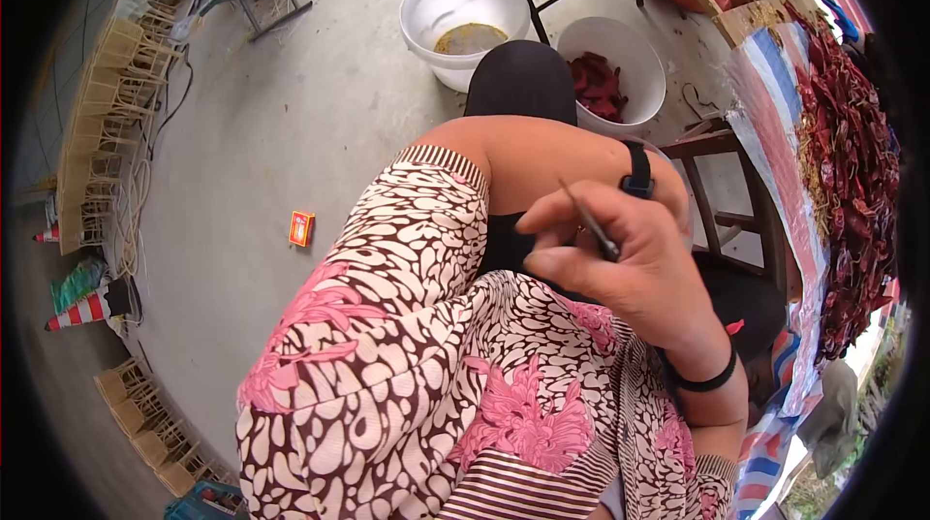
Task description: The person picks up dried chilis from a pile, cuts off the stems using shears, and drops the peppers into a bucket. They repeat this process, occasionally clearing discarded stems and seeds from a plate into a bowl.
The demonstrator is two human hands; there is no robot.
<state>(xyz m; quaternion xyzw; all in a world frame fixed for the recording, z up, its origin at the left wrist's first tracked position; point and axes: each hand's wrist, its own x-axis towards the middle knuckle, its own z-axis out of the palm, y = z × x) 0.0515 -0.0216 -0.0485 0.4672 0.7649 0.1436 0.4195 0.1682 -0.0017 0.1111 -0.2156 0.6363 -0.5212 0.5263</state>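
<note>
My right hand (630,268) is raised over my lap, its fingers curled round a thin, dark pointed tool (593,224) whose tip points up and left. What kind of tool it is, I cannot make out. Bent across my knees, my left arm wears a black wristband with a dark watch (636,174). Only a little of my left hand (670,195) shows past the watch, behind the right hand; its fingers are hidden. Beyond my knee stands a white bucket (651,50) with dark red chillies (599,86) at its bottom.
Dried red chillies (852,171) are heaped on a striped sheet (770,103) at the right, by a wooden stool (722,142). A white tub (426,11) holds yellowish bits. A red box (301,228) lies on the floor. Small woven chairs (107,103) line the left.
</note>
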